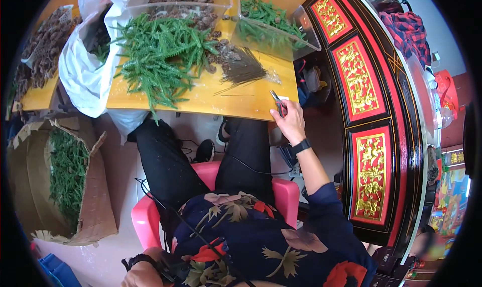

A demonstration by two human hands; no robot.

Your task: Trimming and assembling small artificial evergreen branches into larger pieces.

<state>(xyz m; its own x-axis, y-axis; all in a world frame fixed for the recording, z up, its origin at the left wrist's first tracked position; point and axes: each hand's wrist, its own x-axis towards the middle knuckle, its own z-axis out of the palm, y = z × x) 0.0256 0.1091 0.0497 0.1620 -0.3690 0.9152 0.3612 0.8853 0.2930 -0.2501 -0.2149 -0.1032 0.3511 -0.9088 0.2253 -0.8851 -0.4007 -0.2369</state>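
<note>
Right now, the right hand (290,120) has its fingers closed around a pair of pliers (276,99) — at the front right corner of the yellow table (241,105), just beside some thin brown wires (243,70). Green sprigs (160,56) lie heaped farther left. The left hand (142,275) hangs low near the pink chair (145,224) — I can't tell how its fingers stand.

yellow table (236,106), pink chair (286,199), pale floor (126,169), red-and-gold panels (370,179)

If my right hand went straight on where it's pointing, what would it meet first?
With the pliers leading, your right hand would likely meet the bundle of thin brown wires first; depth is unclear.
</note>
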